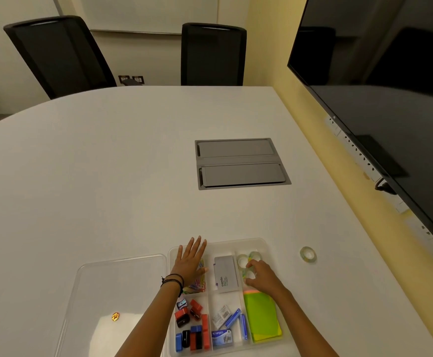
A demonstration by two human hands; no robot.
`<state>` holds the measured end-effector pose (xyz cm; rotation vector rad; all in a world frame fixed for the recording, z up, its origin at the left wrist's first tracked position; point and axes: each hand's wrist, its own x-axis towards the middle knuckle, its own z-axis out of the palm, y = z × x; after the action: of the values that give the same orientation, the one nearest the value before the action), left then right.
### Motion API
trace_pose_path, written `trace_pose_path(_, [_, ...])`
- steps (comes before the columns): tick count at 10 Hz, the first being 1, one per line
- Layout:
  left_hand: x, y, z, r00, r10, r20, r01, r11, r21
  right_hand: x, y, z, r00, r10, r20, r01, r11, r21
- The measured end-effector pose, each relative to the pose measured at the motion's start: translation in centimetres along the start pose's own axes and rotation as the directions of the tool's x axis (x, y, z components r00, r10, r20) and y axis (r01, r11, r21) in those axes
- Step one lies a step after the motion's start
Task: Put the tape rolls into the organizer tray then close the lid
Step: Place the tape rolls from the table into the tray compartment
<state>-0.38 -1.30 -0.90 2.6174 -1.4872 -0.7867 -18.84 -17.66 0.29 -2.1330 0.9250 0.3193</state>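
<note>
A clear organizer tray (264, 242) sits at the table's near edge, split into compartments. Its far right compartment holds clear tape rolls (243, 260). My right hand (263, 276) is over that compartment, fingers pinched around another clear tape roll (249, 274). One more clear tape roll (308, 254) stands on the table to the right of the tray. My left hand (189, 261) lies flat with fingers spread on the tray's far left corner, over coloured paper clips. The clear lid (94, 287) lies flat on the table left of the tray.
Other compartments hold a grey Camlin box (225, 274), sharpeners and erasers (192, 328), staple boxes (223, 336) and green sticky notes (261, 315). A grey cable hatch (240, 163) is set in the table. A dark screen (390, 99) hangs on the right wall; two chairs stand behind.
</note>
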Motion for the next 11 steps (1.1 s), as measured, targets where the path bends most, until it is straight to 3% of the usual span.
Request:
trace_pose_path(4, [0.0, -0.1, 0.1, 1.0, -0.006, 0.008, 0.006, 1.0, -0.004, 0.0, 0.0, 0.3, 1.0, -0.009, -0.001, 0.009, 0.999, -0.031])
trace_pose_path(6, [0.1, -0.2, 0.2, 1.0, 0.003, 0.001, -0.003, 1.0, -0.017, 0.0, 0.2, -1.5, 0.986, 0.037, -0.161, -0.013, 0.989, 0.147])
trace_pose_path(8, [0.1, -0.2, 0.2, 1.0, 0.004, -0.007, -0.004, 1.0, -0.019, 0.0, 1.9, -4.6, 0.902, 0.082, -0.425, 0.084, 0.93, 0.358])
trace_pose_path(9, [0.1, -0.2, 0.2, 1.0, 0.008, -0.015, -0.008, 1.0, -0.015, 0.5, 3.2, -6.1, 0.845, 0.135, -0.517, 0.078, 0.926, 0.37])
trace_pose_path(11, [0.1, -0.2, 0.3, 1.0, 0.0, -0.019, 0.0, 1.0, -0.008, 1.0, 6.6, -7.8, 0.711, 0.317, -0.628, -0.142, 0.939, 0.313])
